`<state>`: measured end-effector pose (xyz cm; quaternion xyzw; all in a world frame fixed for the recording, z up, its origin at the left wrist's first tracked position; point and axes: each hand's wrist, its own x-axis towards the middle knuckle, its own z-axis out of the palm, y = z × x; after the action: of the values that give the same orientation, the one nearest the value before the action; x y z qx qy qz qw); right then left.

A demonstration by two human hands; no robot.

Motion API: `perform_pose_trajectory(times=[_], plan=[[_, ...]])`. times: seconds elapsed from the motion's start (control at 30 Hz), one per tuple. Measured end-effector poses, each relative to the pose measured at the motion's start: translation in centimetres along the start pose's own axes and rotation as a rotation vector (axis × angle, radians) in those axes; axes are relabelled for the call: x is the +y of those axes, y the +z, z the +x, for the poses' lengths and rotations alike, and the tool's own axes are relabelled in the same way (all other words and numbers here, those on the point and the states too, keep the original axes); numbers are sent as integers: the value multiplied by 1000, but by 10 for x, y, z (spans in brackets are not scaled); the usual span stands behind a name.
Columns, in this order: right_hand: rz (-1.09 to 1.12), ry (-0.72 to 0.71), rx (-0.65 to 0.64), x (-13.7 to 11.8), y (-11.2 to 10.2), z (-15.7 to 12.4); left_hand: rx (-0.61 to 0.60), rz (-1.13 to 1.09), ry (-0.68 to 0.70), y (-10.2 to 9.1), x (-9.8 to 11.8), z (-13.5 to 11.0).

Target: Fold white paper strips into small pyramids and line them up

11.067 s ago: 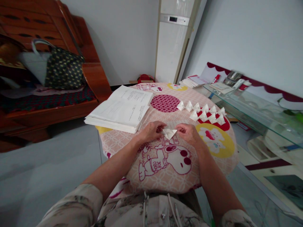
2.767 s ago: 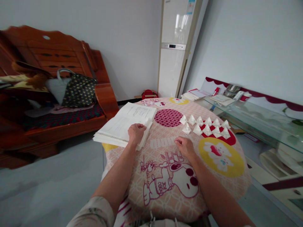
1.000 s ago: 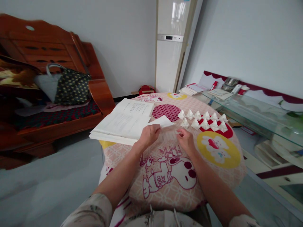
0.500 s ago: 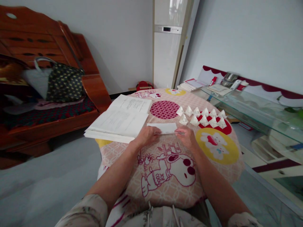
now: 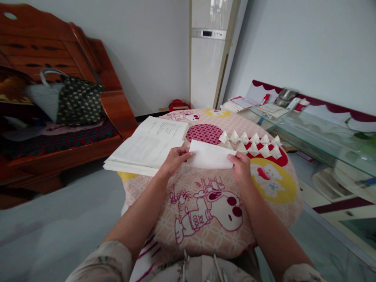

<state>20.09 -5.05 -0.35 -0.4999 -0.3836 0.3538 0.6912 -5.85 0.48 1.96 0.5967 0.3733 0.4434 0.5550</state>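
I hold a white paper strip [image 5: 210, 155] between both hands, raised a little above the round table's cartoon-print cloth [image 5: 205, 219]. My left hand [image 5: 173, 159] pinches the strip's left end, and my right hand [image 5: 242, 167] grips its right end. Just beyond the strip, several small folded white paper pieces [image 5: 254, 143] lie in two rows on the cloth. An open book with white printed pages [image 5: 147, 147] rests at the table's left edge, close to my left hand.
A wooden bench [image 5: 58, 129] with a dark patterned bag [image 5: 78, 100] stands to the left. A tall white cabinet unit [image 5: 205, 55] is behind the table. To the right, a glass counter [image 5: 317, 133] carries papers and small items.
My left hand took a paper strip from the book and carried it to the middle; my right hand then gripped its other end. The strip now stands lifted and tilted toward me.
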Motion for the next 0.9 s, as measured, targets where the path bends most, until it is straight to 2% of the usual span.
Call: perform_pose_trajectory(times=[0.13, 0.27, 0.37, 0.5, 0.6, 0.73, 0.9], plan=[[196, 81, 29, 4, 2, 1, -97, -185, -167, 4, 3, -2], [241, 121, 23, 5, 3, 1, -89, -218, -236, 8, 2, -1], [208, 149, -39, -1, 3, -1, 29, -297, -215, 8, 0, 2], [4, 167, -163, -11, 3, -6, 270, -428, -86, 4, -2, 7], [-99, 172, -247, -16, 4, -11, 343, -476, -4, 1, -1, 9], [-50, 159, -281, -13, 7, -13, 240, -410, 78, 2, 1, 5], [16, 60, -169, -6, 7, -7, 113, -186, 168, 7, 6, -4]])
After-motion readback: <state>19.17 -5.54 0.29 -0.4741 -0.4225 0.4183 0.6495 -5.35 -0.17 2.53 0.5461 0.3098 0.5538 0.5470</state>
